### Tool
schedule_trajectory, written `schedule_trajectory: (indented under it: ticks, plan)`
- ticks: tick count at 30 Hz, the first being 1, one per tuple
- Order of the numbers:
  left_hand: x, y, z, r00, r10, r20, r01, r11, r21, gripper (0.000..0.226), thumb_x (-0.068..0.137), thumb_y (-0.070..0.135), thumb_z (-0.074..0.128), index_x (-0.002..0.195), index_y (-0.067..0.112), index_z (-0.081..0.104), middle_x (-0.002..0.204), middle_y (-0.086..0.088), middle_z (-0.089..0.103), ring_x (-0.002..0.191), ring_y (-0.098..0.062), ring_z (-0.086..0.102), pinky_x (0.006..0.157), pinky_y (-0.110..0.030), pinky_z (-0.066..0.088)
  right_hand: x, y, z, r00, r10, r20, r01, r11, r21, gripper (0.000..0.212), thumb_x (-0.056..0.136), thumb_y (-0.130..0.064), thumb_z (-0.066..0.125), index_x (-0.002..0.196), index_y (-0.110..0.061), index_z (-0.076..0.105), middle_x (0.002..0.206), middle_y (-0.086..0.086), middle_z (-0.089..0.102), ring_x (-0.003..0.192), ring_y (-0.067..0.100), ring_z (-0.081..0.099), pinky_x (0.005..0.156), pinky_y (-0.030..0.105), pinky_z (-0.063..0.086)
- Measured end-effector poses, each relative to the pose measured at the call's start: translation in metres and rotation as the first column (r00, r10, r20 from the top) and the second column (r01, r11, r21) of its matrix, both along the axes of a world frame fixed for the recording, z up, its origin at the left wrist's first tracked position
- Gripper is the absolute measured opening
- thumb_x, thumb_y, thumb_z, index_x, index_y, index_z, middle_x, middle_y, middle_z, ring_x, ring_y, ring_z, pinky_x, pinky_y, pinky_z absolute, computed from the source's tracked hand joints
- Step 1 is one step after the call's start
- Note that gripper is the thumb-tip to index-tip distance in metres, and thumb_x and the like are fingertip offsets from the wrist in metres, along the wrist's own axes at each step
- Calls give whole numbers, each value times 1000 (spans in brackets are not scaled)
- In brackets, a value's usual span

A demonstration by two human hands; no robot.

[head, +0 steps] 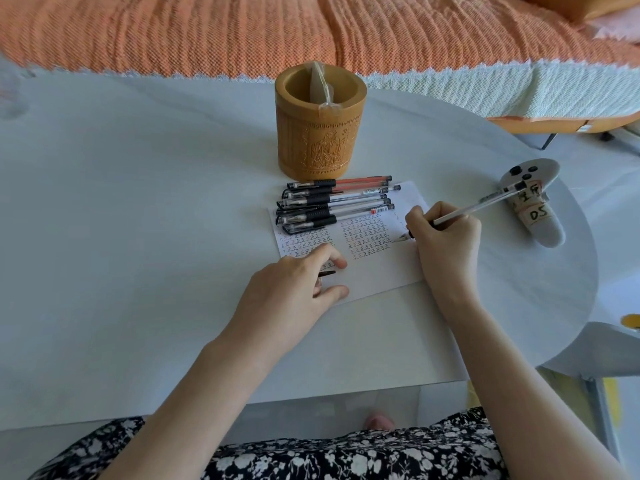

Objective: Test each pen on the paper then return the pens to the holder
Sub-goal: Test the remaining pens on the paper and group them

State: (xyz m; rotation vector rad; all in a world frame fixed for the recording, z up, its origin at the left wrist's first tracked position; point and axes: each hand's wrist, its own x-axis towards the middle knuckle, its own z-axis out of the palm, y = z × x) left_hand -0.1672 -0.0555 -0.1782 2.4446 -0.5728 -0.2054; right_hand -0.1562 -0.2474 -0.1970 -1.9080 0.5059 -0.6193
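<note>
A white sheet of paper [377, 271] with rows of small written marks lies on the table. My right hand [446, 237] grips a clear pen [474, 207], its tip touching the paper's right side. My left hand [294, 292] presses on the paper's lower left corner and holds a small black pen cap [327, 273] between the fingers. Several capped pens [336, 204] lie side by side across the paper's top edge. Behind them stands a carved bamboo pen holder [320, 123] with a plastic-wrapped item inside.
A white game controller [533, 199] with taped labels lies to the right, under the pen's rear end. The white table [138, 220] curves away on the right. An orange blanket [242, 29] covers a bed behind the table.
</note>
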Motion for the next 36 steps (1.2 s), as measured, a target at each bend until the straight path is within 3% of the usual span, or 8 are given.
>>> schedule_trajectory:
  ticks: [10, 16, 27, 32, 36]
  plan:
    - [1, 0, -2, 1000, -3, 20, 3, 1000, -3, 24, 85, 47, 58, 106, 40, 50, 73, 2, 64, 78, -11, 65, 63, -10, 39, 1, 0, -1, 1000, 23, -3, -23, 1000, -18, 37, 81, -10, 57, 58, 7, 33, 60, 15, 34, 60, 18, 30, 55, 29, 22]
    - [1, 0, -3, 1000, 4, 11, -4, 1000, -6, 23, 85, 46, 59, 105, 39, 50, 73, 3, 63, 80, -11, 64, 64, -10, 39, 0, 1, 1, 999, 35, -12, -36, 998, -46, 39, 81, -11, 57, 60, 10, 33, 66, 31, 34, 61, 18, 25, 55, 29, 18]
    - [1, -1, -1, 1000, 12, 4, -12, 1000, 10, 24, 85, 48, 57, 106, 40, 49, 69, 11, 58, 81, -9, 63, 61, -8, 34, 0, 3, 1, 1000, 3, -27, -5, 997, -82, 35, 80, -10, 56, 62, 7, 32, 63, 11, 24, 60, 15, 19, 54, 30, 12]
    - [1, -1, -2, 1000, 4, 6, -4, 1000, 29, 24, 85, 49, 58, 106, 41, 49, 68, 12, 56, 81, -10, 63, 61, -20, 39, 1, 1, 0, 1000, 10, -14, -11, 997, -79, 36, 81, -8, 56, 60, 9, 32, 62, 15, 27, 60, 18, 22, 54, 30, 15]
    - [1, 0, -2, 1000, 11, 4, -11, 1000, 28, 24, 84, 48, 58, 105, 40, 49, 67, 11, 57, 79, -10, 63, 61, -9, 35, 1, 1, 0, 1000, 20, -6, -20, 997, -76, 37, 81, -7, 56, 59, 9, 32, 61, 15, 28, 60, 18, 23, 53, 30, 16]
